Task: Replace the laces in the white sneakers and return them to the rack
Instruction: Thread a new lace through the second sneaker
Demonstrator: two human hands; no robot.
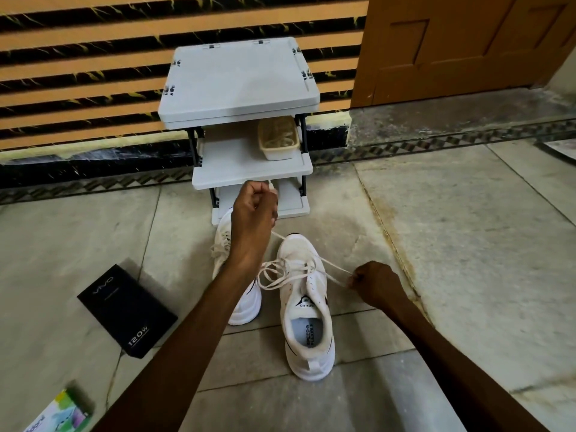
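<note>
**A:** Start at the left edge. What lies there?

**B:** A colourful packet (59,413) sits in the lower left corner. Up and right of it, a black box (127,310) lies flat on the floor tiles (467,244). Both are apart from the shoes.

**A:** And the hands?

**B:** The left arm enters at the bottom edge and slants up to the middle of the frame. The left hand (254,213) is a raised fist with its back toward the camera, in front of the lower shelves of the rack (240,98). It grips one end of the lace (333,267), and a short tip pokes out at the top of the fist.

**A:** What is under that arm?

**B:** The hidden sneaker (246,307), largely covered by the forearm. Its toe is up by the foot of the rack.

**A:** And the other shoe?

**B:** The open sneaker (307,310) stands just right of it, in the lower middle. Its long axis runs bottom to top. The heel is toward the bottom edge, and the toe points up at the rack, leaning slightly left. The lace is threaded loosely across its eyelets, with slack loops spilling left.

**A:** The right hand?

**B:** The right hand (374,282) is low and just right of that shoe, with its fingers curled. It pinches the lace's other end, which runs taut up from the eyelets.

**A:** Anything further up or right?

**B:** A tray (279,152) sits at the right of the rack's middle shelf, holding something pale and stringy that I cannot make out. A wooden door (452,42) fills the upper right.
</note>
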